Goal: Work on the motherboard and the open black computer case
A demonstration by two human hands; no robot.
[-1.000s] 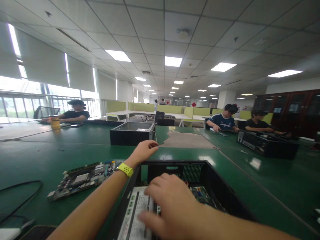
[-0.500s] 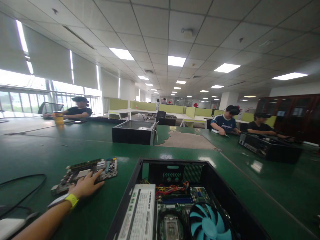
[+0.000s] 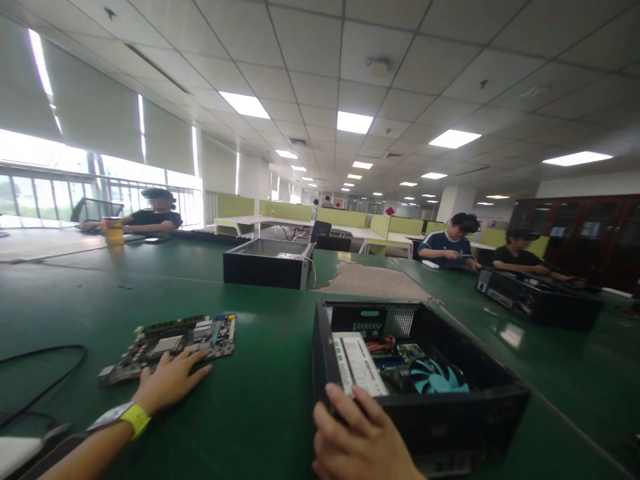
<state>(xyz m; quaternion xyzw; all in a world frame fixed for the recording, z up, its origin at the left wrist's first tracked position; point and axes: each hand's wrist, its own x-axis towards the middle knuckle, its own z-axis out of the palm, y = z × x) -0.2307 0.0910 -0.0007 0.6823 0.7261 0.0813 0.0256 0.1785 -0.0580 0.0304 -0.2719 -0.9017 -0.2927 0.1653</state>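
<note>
My left hand (image 3: 167,383) lies with fingers spread at the near edge of a motherboard (image 3: 175,343), which rests flat on the green table (image 3: 270,360). The fingertips touch or overlap the board's edge. At front right stands a black computer case (image 3: 420,427), its open side up. My right hand (image 3: 357,433) has its fingers curled over the case's near left corner. Inside the case I see a white-labelled power supply (image 3: 357,363), a blue fan (image 3: 439,378) and red and yellow wires. The thumb of my right hand is not clearly visible.
Another open case (image 3: 265,267) sits farther back at centre. A black cable (image 3: 75,363) and a white object (image 3: 20,450) lie at left. A worn bare patch (image 3: 370,280) marks the table. Several people sit around it; a third case (image 3: 537,297) is at right.
The near computer case has shifted right and away from me, and turned slightly. My right hand has come into view on its near left corner. My left hand has barely moved.
</note>
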